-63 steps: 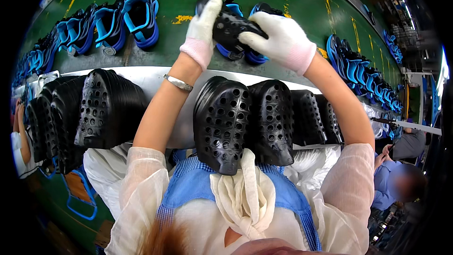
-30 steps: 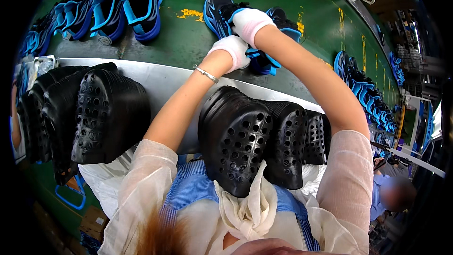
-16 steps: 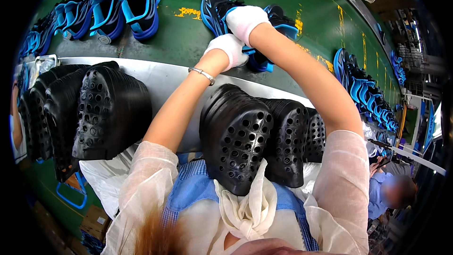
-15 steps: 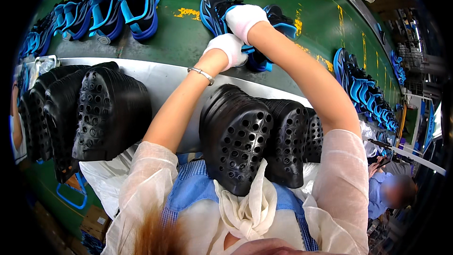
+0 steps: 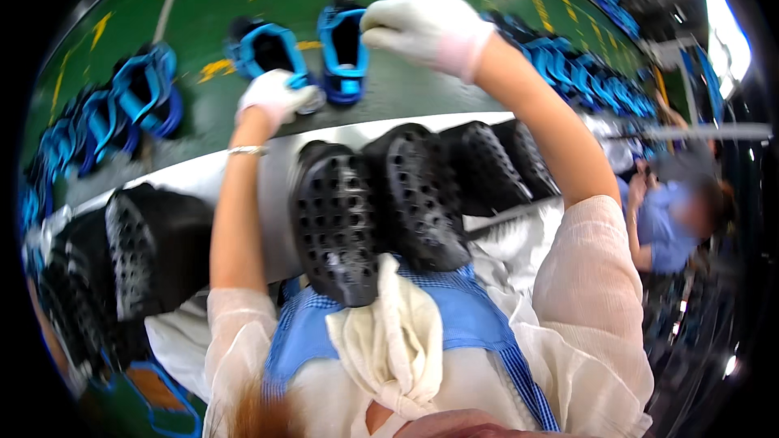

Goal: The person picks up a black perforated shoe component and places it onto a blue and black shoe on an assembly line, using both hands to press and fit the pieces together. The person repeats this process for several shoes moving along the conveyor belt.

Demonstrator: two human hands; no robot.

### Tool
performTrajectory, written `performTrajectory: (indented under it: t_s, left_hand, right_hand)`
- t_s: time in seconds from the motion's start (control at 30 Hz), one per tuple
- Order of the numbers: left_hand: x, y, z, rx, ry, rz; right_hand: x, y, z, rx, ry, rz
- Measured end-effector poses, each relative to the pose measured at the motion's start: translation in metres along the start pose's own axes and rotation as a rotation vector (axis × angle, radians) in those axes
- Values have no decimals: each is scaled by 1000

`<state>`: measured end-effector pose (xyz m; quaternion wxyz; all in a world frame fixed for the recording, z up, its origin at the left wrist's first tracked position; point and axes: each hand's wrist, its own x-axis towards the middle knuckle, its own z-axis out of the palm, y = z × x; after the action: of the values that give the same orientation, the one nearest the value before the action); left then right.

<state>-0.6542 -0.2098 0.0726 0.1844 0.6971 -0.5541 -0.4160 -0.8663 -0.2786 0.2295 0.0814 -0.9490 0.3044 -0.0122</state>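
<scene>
Two black-and-blue sneakers stand on the green surface ahead of me, heels toward me. My left hand (image 5: 276, 100), in a white glove, is closed at the heel of the left sneaker (image 5: 268, 47). Beside it is the right sneaker (image 5: 342, 53), its blue-lined opening facing up. My right hand (image 5: 426, 30), also gloved in white, is raised by that sneaker's right side. Its fingers are curled together, and anything inside them is hidden. Whether its fingertips touch the sneaker I cannot tell.
Rows of similar sneakers stand at the left (image 5: 101, 118) and right (image 5: 568, 69). Between me and the surface are black perforated moulded pieces (image 5: 337, 219), with more black pieces (image 5: 134, 247) at left, along a pale metal edge (image 5: 191, 170). A person in blue (image 5: 669, 235) is at far right.
My hands have moved apart, the left one leftward to the left sneaker's heel, the right one off the pair. Both sneakers now show their openings. The whole view has shifted and turned.
</scene>
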Motion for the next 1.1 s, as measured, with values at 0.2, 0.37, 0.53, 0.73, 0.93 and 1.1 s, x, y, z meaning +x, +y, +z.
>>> performTrajectory:
  t_s: [0.2,0.37,0.53,0.73,0.93,1.1]
  left_hand:
    - [-19,-9,-15,218,234,79]
    - [-30,-50,-32,430,555,120]
    - [-38,12,-24,559,602,378]
    - [-19,43,6,306,174,686]
    - [13,23,32,227,172,676]
    - [9,30,41,273,219,642]
  right_hand:
    - [-208,82,-72,-16,351,656]
    - [-357,131,-39,-127,321,1151]
    - [-400,148,14,-69,295,1148]
    - [-395,151,36,-175,275,1164]
    - [-400,153,41,-227,307,1103]
    - [-398,153,46,-301,288,1082]
